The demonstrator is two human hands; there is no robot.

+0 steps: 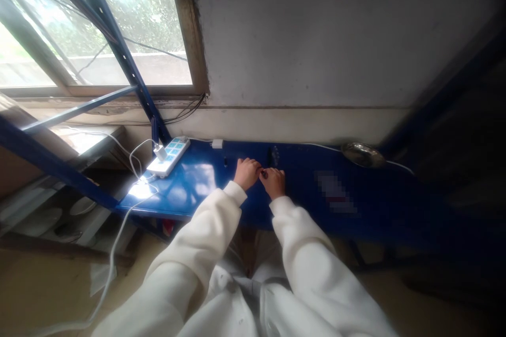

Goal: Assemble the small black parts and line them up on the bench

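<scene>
Over the blue shelf [300, 210], my left hand [247, 174] and my right hand [273, 182] meet at the fingertips. Both are closed in a pinch around a small dark object [264, 174], mostly hidden by the fingers, so its kind does not show. A short black piece [225, 161] lies left of my left hand. Just beyond the hands are a dark strip [270, 155] and a small cluster of clear pieces [275, 156], too small to name.
At the left stands a white power strip [177, 150] with a white plug [160, 152]; its cable [113, 253] hangs down. A white block [217, 144] and a shiny metal dish [362, 154] sit along the wall. A pixelated patch [335, 191] lies to the right. A blue post [130, 68] rises before the window.
</scene>
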